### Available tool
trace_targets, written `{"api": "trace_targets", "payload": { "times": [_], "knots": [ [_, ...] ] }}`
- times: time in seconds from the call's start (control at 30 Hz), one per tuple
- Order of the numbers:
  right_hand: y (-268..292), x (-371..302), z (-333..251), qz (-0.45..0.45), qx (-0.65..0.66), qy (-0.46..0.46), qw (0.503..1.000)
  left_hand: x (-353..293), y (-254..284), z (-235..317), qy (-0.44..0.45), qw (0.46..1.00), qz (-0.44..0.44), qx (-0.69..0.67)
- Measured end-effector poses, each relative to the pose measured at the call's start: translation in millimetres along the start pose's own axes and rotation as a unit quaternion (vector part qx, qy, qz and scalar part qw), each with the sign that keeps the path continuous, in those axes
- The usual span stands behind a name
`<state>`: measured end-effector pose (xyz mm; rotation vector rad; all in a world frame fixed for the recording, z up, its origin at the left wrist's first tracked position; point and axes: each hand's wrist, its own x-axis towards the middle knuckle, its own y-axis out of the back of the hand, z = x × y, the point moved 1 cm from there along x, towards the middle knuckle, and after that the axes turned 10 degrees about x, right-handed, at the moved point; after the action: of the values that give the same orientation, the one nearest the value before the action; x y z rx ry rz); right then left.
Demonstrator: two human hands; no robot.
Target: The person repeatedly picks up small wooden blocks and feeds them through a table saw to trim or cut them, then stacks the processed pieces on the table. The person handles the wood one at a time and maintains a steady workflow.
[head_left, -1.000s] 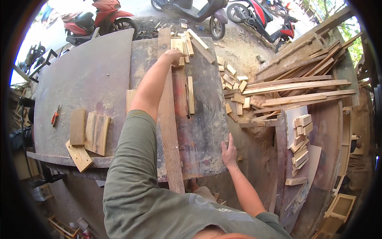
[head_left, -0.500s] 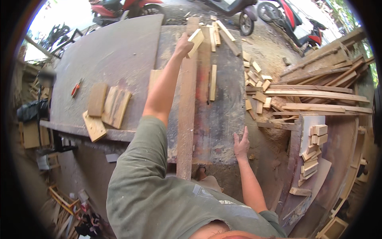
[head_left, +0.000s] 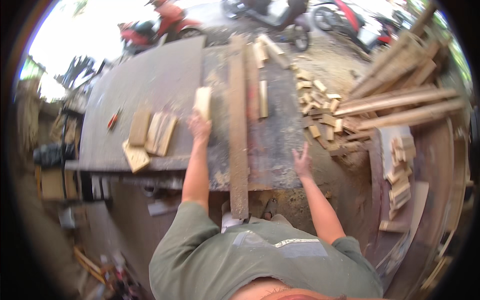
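My left hand point(head_left: 200, 127) is closed on the near end of a short pale wooden block point(head_left: 202, 101), over the left-middle of the dusty worktable point(head_left: 215, 155). The picture is smeared, so the fingers' exact grip is unclear. Just right of it, a long brown plank point(head_left: 238, 130) runs front to back, its near end close to my body. My right hand point(head_left: 302, 162) is open beside the table's right edge, fingers spread and nothing in it. A narrow pale strip of wood point(head_left: 263, 99) lies between the plank and that edge.
Three short boards point(head_left: 160, 134) and a red-handled tool point(head_left: 113, 120) lie on the left of the table. Cut blocks point(head_left: 320, 97) are heaped past its right edge, near long timbers point(head_left: 400, 102). More blocks point(head_left: 399, 185) are stacked at right. Motorbikes point(head_left: 270, 15) stand beyond.
My left hand has come back toward me and to the left with the wooden block, from the plank's far end. The right hand has risen slightly, its fingers more spread. The view has shifted.
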<state>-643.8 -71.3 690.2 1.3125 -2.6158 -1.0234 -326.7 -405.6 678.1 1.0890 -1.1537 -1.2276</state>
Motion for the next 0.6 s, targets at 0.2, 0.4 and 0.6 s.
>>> {"api": "trace_targets", "payload": {
  "times": [0.2, 0.4, 0.6],
  "knots": [
    [-18, 23, 65, 0.184, -0.117, 0.224, 0.950, -30, 39, -50, 0.023, 0.847, -0.195, -0.495],
    [19, -97, 8, 0.104, 0.109, 0.287, 0.946, -223, 154, -38, -0.080, 0.804, -0.129, -0.574],
    [72, -219, -2, -0.057, 0.550, 0.096, 0.828, -405, 171, 131, -0.325, 0.761, -0.343, -0.444]
  ]
}}
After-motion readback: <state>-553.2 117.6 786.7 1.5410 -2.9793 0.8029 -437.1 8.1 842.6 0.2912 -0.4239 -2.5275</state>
